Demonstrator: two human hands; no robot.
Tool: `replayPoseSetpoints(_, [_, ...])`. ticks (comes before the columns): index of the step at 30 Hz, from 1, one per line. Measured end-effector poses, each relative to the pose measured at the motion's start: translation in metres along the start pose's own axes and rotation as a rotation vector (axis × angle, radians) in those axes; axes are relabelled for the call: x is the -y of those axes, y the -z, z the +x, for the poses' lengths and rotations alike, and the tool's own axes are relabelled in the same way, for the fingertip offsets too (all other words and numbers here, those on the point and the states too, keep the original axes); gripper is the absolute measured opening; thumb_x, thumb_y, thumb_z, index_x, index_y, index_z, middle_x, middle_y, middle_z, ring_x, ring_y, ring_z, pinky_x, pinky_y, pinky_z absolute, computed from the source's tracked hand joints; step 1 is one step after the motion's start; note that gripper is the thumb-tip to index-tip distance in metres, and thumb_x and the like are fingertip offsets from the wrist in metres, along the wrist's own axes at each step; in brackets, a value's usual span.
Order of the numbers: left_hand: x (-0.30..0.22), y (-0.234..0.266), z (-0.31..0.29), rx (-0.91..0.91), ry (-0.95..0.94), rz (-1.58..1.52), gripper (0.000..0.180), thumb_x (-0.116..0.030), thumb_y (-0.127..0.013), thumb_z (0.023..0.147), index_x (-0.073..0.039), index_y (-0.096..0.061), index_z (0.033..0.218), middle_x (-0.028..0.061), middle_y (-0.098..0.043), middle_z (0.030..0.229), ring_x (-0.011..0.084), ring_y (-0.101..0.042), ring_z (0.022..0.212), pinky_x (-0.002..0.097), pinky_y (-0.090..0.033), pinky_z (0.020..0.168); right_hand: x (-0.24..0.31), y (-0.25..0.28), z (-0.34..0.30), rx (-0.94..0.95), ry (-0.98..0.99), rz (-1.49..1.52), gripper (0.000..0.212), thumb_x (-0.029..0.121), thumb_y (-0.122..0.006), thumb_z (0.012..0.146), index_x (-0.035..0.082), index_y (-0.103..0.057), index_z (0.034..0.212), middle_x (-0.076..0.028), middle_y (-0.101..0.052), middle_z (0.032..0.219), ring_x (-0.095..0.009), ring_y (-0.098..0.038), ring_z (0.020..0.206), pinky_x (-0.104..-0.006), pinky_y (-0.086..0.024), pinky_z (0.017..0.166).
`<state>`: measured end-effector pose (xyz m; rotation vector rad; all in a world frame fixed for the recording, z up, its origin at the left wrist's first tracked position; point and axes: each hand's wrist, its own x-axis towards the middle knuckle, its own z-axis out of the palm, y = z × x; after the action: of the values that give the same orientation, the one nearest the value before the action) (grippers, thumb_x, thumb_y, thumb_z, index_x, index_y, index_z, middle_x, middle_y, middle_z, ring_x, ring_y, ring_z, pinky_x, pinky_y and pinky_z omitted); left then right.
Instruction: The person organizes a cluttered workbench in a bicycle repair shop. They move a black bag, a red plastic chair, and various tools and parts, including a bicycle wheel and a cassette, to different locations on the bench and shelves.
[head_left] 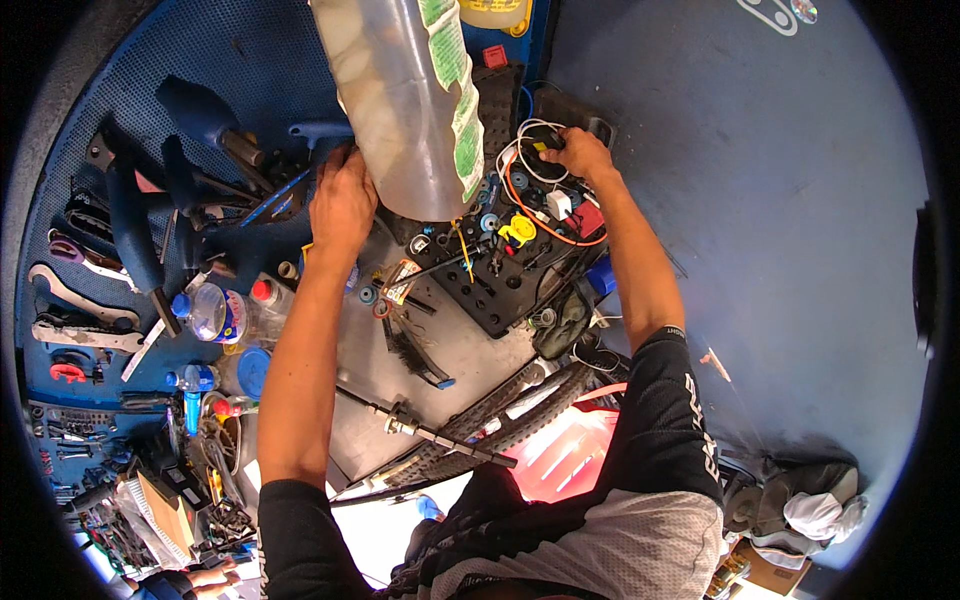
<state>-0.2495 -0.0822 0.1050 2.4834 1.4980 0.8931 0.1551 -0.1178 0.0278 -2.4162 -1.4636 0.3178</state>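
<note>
My left hand [342,200] reaches to the blue perforated tool wall, close beside a large translucent bottle [400,110] with a torn green and white label. Its fingers are bent and mostly hidden, so I cannot tell whether they grip anything; a blue handle [318,129] shows just beyond them. At the far right of the bench, my right hand [582,157] closes its fingers on a black and yellow object [545,148] among tangled cables. A white cable [527,140] and an orange cable [522,196] loop next to it. Below lies a yellow part [518,230] on a black tray with holes [492,305].
Tools with dark blue handles [135,225] hang at left, above plastic bottles [208,312]. A brush [415,352] lies on the metal bench [350,345]. A bicycle tyre [530,415] and cable-like rod [400,420] lie nearer me. Another person's hand [213,577] shows lower left.
</note>
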Motion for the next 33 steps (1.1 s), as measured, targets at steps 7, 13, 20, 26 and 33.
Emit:
replayPoseSetpoints(7, [0.003,-0.004,0.000,0.001,-0.009,0.025,0.035,-0.013,-0.058,0.101,-0.009,-0.067,0.135,0.0208,-0.063,0.140,0.0481,-0.063,0.123,0.0550,-0.055,0.104,0.053,-0.012,-0.038,-0.383,0.223,0.073,0.044,0.048,-0.079,0.091,0.005,-0.068,0.093,-0.022,-0.076,0.106,-0.042,-0.075,0.100,-0.0534,-0.060,0.083])
replayPoseSetpoints(13, [-0.007,-0.002,0.002,0.079,0.005,0.032,0.037,-0.015,-0.059,0.100,-0.009,-0.066,0.136,0.0203,-0.060,0.145,0.0475,-0.060,0.128,0.0545,-0.053,0.107,0.053,-0.057,-0.086,0.158,0.034,-0.279,0.094,0.087,-0.056,0.089,0.010,-0.065,0.143,-0.025,-0.070,0.135,-0.039,-0.072,0.121,-0.0524,-0.058,0.097])
replayPoseSetpoints(20, [0.035,-0.026,0.001,0.091,-0.052,0.119,0.041,-0.019,-0.062,0.099,-0.006,-0.065,0.137,0.0235,-0.056,0.149,0.0488,-0.054,0.136,0.0539,-0.051,0.110,0.128,-0.107,-0.178,0.280,0.250,-0.130,0.070,0.065,-0.064,0.098,0.008,-0.064,0.139,-0.027,-0.061,0.144,-0.041,-0.075,0.110,-0.0521,-0.062,0.088])
replayPoseSetpoints(26, [0.047,-0.031,0.003,0.069,-0.129,0.097,0.042,-0.021,-0.062,0.099,-0.004,-0.064,0.138,0.0271,-0.058,0.146,0.0503,-0.054,0.135,0.0543,-0.050,0.110,0.139,-0.147,-0.207,0.009,0.267,-0.015,0.049,0.037,-0.077,0.095,0.002,-0.063,0.127,-0.023,-0.061,0.134,-0.037,-0.078,0.086,-0.0460,-0.064,0.072])
replayPoseSetpoints(33, [0.051,-0.038,0.001,0.024,-0.135,0.065,0.042,-0.022,-0.063,0.098,-0.005,-0.064,0.137,0.0271,-0.060,0.143,0.0517,-0.054,0.133,0.0551,-0.049,0.111,0.137,-0.151,-0.187,-0.044,0.385,-0.030,0.041,0.037,-0.076,0.095,0.003,-0.067,0.115,-0.019,-0.067,0.119,-0.033,-0.078,0.081,-0.0452,-0.062,0.068])
